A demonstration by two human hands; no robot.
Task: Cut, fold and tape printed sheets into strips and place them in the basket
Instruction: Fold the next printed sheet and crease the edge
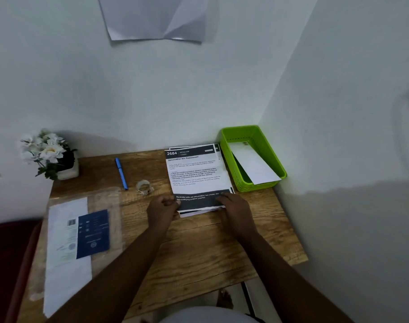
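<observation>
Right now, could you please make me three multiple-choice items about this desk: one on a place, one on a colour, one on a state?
1. Where does the basket stand?
A. far right corner of the table
B. beside the flowers
C. on the floor

2. What colour is the pen?
A. red
B. blue
C. black

3. What are the hands doing?
A. both hanging idle
B. both at the near edge of the printed sheets
C. holding the pen

Answers: 1 A, the basket sits against the wall corner, right of the sheets. 2 B, its barrel is blue. 3 B, the left hand pinches that edge and the right hand lies on it.
</observation>
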